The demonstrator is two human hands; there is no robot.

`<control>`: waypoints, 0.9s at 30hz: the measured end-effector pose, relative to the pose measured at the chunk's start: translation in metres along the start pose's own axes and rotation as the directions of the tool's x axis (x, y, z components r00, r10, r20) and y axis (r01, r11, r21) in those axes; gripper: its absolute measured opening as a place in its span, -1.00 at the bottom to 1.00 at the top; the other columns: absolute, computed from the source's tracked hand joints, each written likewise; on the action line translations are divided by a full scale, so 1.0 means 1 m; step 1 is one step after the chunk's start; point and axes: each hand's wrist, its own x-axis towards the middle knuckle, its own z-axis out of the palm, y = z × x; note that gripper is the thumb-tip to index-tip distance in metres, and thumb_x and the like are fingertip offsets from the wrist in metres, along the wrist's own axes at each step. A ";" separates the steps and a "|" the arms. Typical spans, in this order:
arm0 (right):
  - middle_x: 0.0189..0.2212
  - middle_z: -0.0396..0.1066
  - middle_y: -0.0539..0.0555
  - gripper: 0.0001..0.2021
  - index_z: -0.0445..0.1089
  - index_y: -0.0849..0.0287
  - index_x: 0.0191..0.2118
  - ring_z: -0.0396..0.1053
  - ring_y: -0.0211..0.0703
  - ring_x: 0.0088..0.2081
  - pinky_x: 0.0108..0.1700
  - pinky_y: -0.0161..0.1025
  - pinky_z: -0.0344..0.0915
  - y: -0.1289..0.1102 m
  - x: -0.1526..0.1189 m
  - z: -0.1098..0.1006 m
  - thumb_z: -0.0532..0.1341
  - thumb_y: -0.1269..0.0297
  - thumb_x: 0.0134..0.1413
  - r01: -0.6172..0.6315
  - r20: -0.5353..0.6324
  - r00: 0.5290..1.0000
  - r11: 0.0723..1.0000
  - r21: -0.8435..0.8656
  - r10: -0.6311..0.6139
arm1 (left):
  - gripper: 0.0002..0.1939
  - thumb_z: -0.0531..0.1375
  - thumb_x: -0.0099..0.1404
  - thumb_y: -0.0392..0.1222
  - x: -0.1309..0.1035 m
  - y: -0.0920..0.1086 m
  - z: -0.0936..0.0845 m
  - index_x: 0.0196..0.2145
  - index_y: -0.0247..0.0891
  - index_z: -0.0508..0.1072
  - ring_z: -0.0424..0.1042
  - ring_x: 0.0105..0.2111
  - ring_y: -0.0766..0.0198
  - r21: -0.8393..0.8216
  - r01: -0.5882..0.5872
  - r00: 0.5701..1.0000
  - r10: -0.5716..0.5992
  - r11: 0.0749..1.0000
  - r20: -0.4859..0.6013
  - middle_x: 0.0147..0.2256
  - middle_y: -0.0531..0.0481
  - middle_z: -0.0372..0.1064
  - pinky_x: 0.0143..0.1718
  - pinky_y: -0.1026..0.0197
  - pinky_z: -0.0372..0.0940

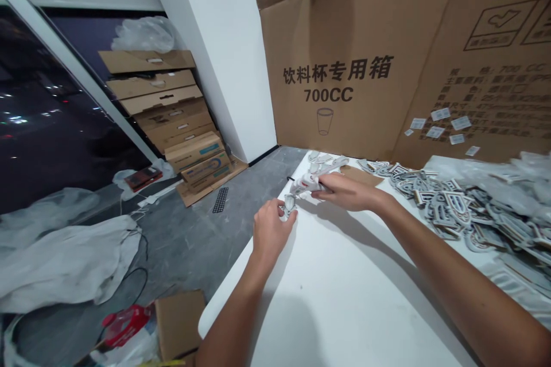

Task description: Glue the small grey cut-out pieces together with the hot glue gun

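Near the far left edge of the white table [344, 287], my left hand [271, 223] pinches a small grey-and-white badge-like piece [290, 203] between thumb and fingers. My right hand [344, 190] is wrapped round a white gun-shaped tool [306, 183], which looks like a glue gun. The tool's front end is just above and beside the small piece; whether they touch I cannot tell. Behind the tool lie a few more pale pieces [318, 158], partly covered by it. To the right of my right forearm is a heap of grey-and-white badge-shaped pieces [458, 206].
A large cardboard box [340, 28] stands behind the table. Clear plastic bags [512, 183] lie over the heap. On the floor at left are stacked cartons [172, 109], a white sack [69, 258], cables and an open box [181, 321] beside a red bottle [127, 324].
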 end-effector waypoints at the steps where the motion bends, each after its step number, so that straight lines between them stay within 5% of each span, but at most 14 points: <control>1: -0.39 0.37 0.04 -0.80 0.24 0.10 -0.35 0.28 -0.11 -0.36 -0.30 -0.21 0.08 0.000 0.000 0.001 0.14 0.21 0.35 0.017 0.030 0.999 1.000 0.015 -0.018 | -0.75 0.39 0.32 -0.10 0.000 0.000 0.000 -0.10 -0.23 0.57 0.54 -0.22 0.12 -0.003 0.002 1.000 -0.002 1.000 0.001 -0.28 0.00 0.55 -0.15 0.14 0.25; 10: -0.34 0.39 0.04 -0.84 0.27 0.09 -0.29 0.29 -0.10 -0.31 -0.24 -0.19 0.12 0.001 0.000 0.007 0.10 0.22 0.38 0.062 0.034 0.997 0.998 0.032 -0.063 | -0.76 0.38 0.32 -0.09 -0.001 0.000 0.002 -0.11 -0.23 0.56 0.54 -0.22 0.11 -0.008 -0.001 1.000 0.001 1.000 -0.006 -0.28 -0.01 0.55 -0.16 0.13 0.25; 27: -0.28 0.39 0.13 -0.76 0.30 0.10 -0.33 0.35 0.01 -0.17 -0.16 -0.13 0.21 -0.003 -0.001 0.010 0.06 0.19 0.40 -0.051 0.047 0.997 0.997 -0.062 0.054 | -0.79 0.39 0.32 -0.12 0.001 -0.002 0.003 -0.13 -0.22 0.54 0.52 -0.30 0.16 -0.017 -0.015 1.000 0.015 1.000 0.009 -0.29 0.00 0.55 -0.19 0.15 0.25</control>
